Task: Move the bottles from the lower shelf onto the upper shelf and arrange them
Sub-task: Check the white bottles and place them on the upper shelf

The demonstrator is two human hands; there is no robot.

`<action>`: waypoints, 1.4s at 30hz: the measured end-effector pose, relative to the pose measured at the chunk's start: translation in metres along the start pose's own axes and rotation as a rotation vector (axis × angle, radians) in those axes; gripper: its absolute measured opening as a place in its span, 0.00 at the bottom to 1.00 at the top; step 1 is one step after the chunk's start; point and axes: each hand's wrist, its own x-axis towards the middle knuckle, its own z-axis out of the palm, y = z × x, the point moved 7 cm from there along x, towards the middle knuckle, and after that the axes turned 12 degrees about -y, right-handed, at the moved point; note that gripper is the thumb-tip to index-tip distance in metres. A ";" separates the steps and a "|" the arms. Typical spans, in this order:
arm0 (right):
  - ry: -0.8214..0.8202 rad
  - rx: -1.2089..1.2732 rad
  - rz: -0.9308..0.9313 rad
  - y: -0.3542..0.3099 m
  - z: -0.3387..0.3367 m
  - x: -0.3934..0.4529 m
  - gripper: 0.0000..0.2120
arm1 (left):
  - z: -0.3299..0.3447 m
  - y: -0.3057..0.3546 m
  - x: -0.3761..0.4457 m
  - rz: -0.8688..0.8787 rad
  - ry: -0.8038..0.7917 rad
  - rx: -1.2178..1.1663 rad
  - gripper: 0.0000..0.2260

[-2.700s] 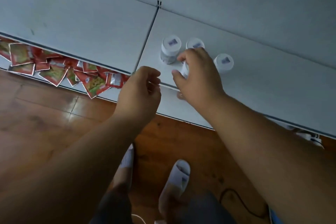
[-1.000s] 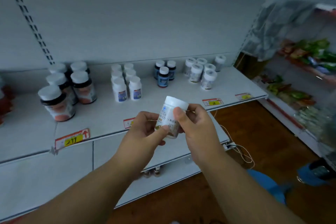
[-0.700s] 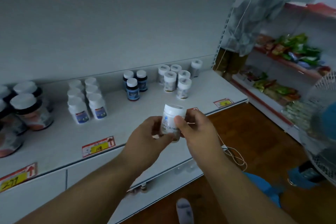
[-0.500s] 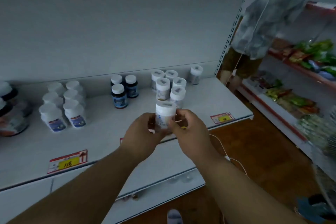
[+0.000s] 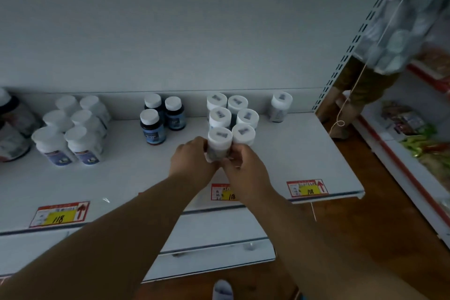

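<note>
Fingers of both hands are curled round one white-capped bottle, the left hand and right hand clamped on its sides. It sits on the upper shelf, toward the front edge, at the front left of a two-wide block of bottles. Its neighbour bottle looks touching; a sideways nudge on release could topple that row.

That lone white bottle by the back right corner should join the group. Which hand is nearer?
Right. The right hand lies on the lone bottle's side; the left hand would cross the held bottle.
</note>
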 end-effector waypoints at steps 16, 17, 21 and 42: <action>0.121 0.006 0.044 -0.047 0.070 -0.051 0.15 | -0.045 -0.069 -0.075 0.183 0.007 -0.128 0.20; 0.125 0.021 0.032 -0.057 0.083 -0.059 0.15 | -0.053 -0.080 -0.087 0.217 0.019 -0.132 0.19; 0.127 0.035 -0.056 -0.103 0.151 -0.092 0.15 | -0.091 -0.138 -0.141 0.329 0.043 -0.102 0.17; -0.252 -0.149 -0.259 -0.079 0.430 -0.106 0.16 | -0.049 -0.427 -0.227 -0.023 0.195 -0.314 0.16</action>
